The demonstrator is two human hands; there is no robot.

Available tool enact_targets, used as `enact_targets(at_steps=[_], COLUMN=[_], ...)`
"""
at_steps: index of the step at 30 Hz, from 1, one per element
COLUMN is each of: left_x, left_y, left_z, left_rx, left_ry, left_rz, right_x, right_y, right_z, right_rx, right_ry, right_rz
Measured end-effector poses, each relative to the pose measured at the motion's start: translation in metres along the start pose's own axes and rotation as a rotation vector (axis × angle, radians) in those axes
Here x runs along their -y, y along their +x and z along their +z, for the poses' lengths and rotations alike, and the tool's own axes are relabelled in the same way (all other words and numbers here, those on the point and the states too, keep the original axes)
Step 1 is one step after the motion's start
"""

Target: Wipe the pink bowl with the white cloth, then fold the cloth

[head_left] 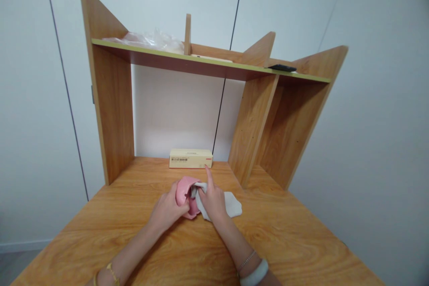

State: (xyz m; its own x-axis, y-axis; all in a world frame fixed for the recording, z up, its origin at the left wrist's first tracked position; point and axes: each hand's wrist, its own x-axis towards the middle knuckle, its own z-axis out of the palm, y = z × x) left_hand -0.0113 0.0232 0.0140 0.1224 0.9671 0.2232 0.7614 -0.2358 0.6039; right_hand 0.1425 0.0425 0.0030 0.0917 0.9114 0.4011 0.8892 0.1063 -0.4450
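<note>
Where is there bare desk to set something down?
Bare desk shows left of the left hand, running back to the left panel, and right of the cloth, in front of the divider. The middle is crowded: the pink item, cloth and right hand bunch together, the box just behind.

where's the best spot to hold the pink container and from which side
The pink container is probably best held by its outer wall, coming from the left: its opening faces roughly right, toward the light grey cloth in the right hand, so a hold there leaves most of the opening free. The left hand grips that side.
</note>
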Motion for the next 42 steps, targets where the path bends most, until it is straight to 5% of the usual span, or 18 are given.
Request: enact_targets(at_steps=[8,14,19,24,29,34,37,42], left_x=[-0.009,-0.013,-0.014,-0.001,0.009,0.003,-0.005,-0.010], left_y=[0.000,-0.004,-0.006,-0.004,-0.001,0.000,-0.001,-0.003], left_z=[-0.005,-0.011,-0.012,-0.004,0.009,0.003,-0.004,-0.005], left_rx=[0.006,0.041,0.040,-0.028,-0.031,-0.012,0.044,0.053], left_ry=[0.100,0.184,0.167,0.036,-0.236,0.000,0.125,0.153], left_rz=[-0.050,0.054,0.087,-0.004,0.101,0.001,-0.002,0.012], right_x=[-0.005,0.006,-0.003,-0.016,-0.017,-0.004,0.003,-0.001], right_y=[0.001,-0.002,-0.001,-0.001,0.000,-0.001,-0.002,0.001], right_z=[0.006,-0.013,-0.008,0.011,0.022,0.007,-0.006,-0.006], right_rx=[0.120,-0.011,0.045,0.032,-0.027,0.020,-0.004,0.077], right_ry=[0.049,-0.115,-0.064,0.125,0.354,0.100,-0.060,-0.049], right_rz=[0.071,-0.164,-0.098,-0.068,-0.008,0.061,-0.030,0.017])
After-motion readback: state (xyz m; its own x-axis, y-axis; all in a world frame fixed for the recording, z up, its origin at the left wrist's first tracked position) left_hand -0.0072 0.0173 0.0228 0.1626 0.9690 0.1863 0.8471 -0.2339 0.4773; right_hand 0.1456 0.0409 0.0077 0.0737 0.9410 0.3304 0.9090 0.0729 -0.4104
